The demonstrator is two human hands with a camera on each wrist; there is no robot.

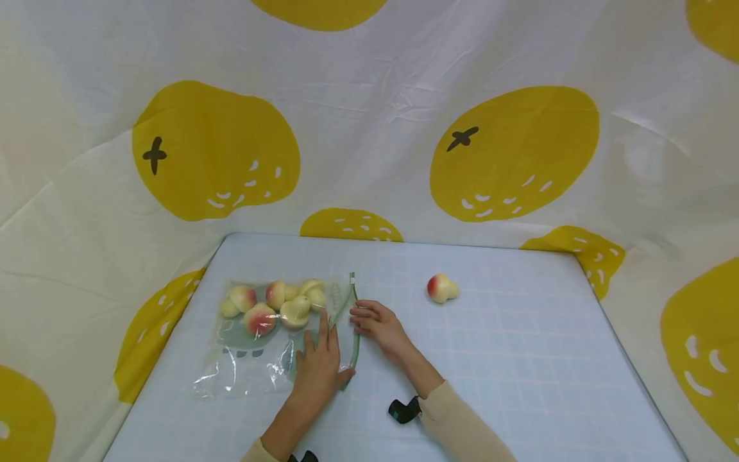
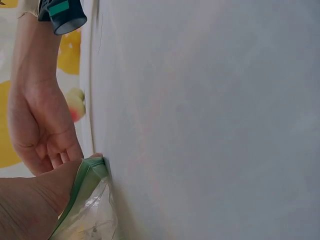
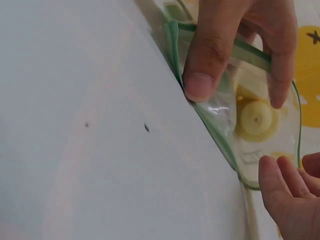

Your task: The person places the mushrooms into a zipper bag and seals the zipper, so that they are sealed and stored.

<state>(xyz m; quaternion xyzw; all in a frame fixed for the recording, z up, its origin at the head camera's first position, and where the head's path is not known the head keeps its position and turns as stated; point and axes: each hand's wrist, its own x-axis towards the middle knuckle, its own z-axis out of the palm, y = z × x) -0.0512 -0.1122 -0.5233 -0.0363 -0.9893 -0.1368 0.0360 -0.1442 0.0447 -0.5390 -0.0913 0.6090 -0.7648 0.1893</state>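
Note:
A clear zip bag [image 1: 239, 369] with a green-edged mouth lies on the table, its mouth gaping toward the right. Several small yellow pears [image 1: 260, 319], some blushed red, are inside it near the far side. My left hand [image 1: 319, 367] spreads straight fingers at the mouth, the thumb on the near green edge [image 3: 215, 140] in the right wrist view. On the opposite side of the opening is my right hand [image 1: 382, 328], its fingers loosely bent at the green rim. One more pear [image 1: 442, 289] lies outside the bag, beyond my right hand.
The table [image 1: 519, 359] has a pale checked cover. A white cloth [image 1: 369, 147] printed with big yellow fruit hangs behind it and along both sides. Black wrist devices [image 1: 404, 410] are worn at the sleeves [image 1: 462, 423].

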